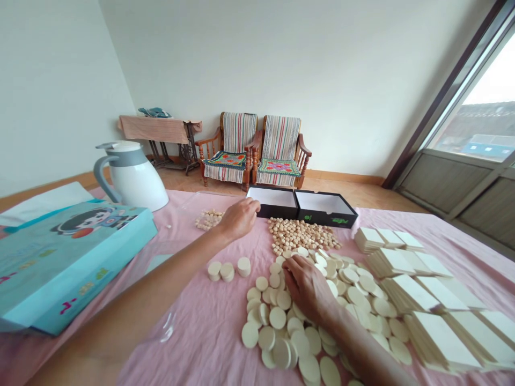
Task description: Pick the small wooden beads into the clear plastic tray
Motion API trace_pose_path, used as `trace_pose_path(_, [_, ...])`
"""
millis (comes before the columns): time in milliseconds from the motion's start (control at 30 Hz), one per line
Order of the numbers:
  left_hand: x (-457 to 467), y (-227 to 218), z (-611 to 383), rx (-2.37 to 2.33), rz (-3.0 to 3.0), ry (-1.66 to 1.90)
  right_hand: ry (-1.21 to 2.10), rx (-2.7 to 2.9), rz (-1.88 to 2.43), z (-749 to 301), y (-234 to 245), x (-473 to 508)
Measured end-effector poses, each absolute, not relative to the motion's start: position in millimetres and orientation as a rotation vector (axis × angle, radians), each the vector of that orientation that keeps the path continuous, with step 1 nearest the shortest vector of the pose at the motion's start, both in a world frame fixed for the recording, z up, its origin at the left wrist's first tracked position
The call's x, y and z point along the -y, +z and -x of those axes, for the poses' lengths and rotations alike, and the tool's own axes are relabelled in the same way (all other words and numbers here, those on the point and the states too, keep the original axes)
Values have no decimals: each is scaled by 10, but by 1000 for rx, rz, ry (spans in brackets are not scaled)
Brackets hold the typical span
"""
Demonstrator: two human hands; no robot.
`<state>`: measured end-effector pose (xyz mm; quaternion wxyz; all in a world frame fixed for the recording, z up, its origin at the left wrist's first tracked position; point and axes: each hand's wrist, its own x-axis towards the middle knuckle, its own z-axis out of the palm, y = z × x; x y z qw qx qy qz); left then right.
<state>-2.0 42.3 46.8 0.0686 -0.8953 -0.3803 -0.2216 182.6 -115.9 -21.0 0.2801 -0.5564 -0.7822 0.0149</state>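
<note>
My left hand (239, 217) reaches far forward over the pink tablecloth (201, 327), fingers curled together at the near edge of the left black box (277, 201); what it pinches is hidden. My right hand (306, 285) rests palm down on a spread of pale round wooden discs (281, 327), fingers bent among them. Beyond that hand lies a heap of small wooden beads (300, 235). A second small heap of beads (208, 219) lies left of my left hand. Three short stacks of discs (228, 269) stand under my left forearm.
A second black box (326, 208) adjoins the first. Rows of flat pale wooden rectangles (418, 292) fill the right side. A blue printed box (60, 257) and a white jug (131, 174) stand at left. Two striped armchairs (255, 150) are against the far wall.
</note>
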Motion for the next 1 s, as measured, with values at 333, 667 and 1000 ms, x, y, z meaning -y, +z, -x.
trace_pose_path(333, [-394, 445, 64, 1027, 2689, -685, 59, 2098, 1509, -1821, -208, 1160])
trace_pose_path(667, [-550, 67, -614, 1124, 2911, -146, 49, 2081, 1490, -1834, -219, 1148])
trace_pose_path(1000, [-485, 39, -599, 1140, 2877, -122, 68, 2086, 1515, -1822, -198, 1157])
